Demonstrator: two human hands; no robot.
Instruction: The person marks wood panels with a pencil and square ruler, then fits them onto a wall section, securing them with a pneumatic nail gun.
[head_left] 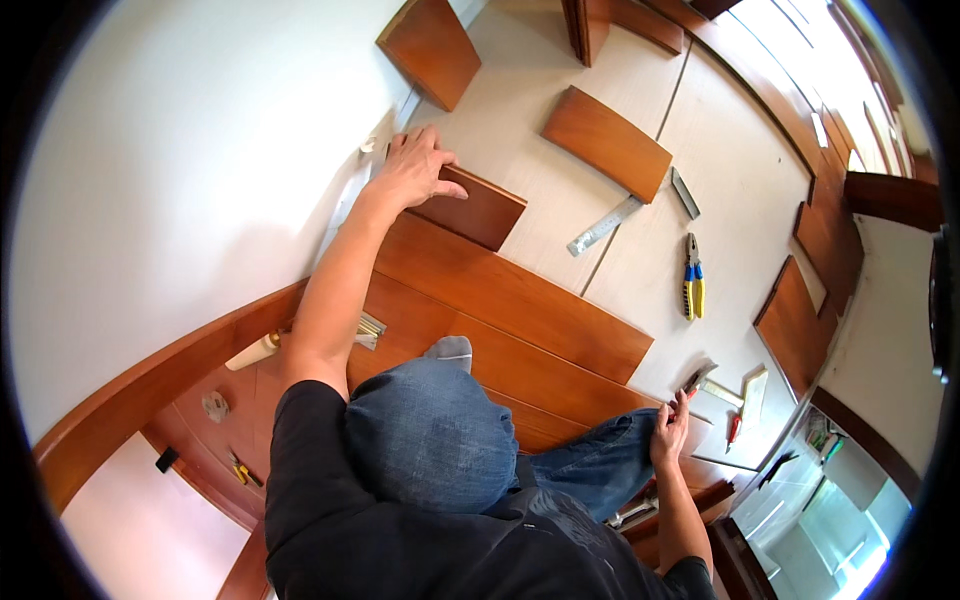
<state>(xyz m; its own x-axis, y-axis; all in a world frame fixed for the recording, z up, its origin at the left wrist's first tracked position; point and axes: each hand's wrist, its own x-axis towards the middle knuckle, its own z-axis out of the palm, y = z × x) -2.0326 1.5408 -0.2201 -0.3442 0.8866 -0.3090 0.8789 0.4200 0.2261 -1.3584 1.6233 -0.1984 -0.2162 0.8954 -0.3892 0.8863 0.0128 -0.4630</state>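
My left hand (415, 172) grips the end of a short, dark reddish-brown floorboard (470, 207) near the white wall, thumb on the near side and fingers over its far edge. The board stands tilted beside a row of laid wooden floorboards (520, 305). At my right knee, my right hand (671, 436) is closed around the handle of what looks like a hammer (700, 375). Its dark metal head points away from me. Most of the handle is hidden by my fingers.
A loose board (608, 143) lies over a metal square (604, 226), with blue-and-yellow pliers (692, 278) nearby. Another board (432, 52) rests by the wall. At right lie a red-handled tool (735, 432) and more boards (797, 325). A curved wooden rail (170, 370) runs along the left.
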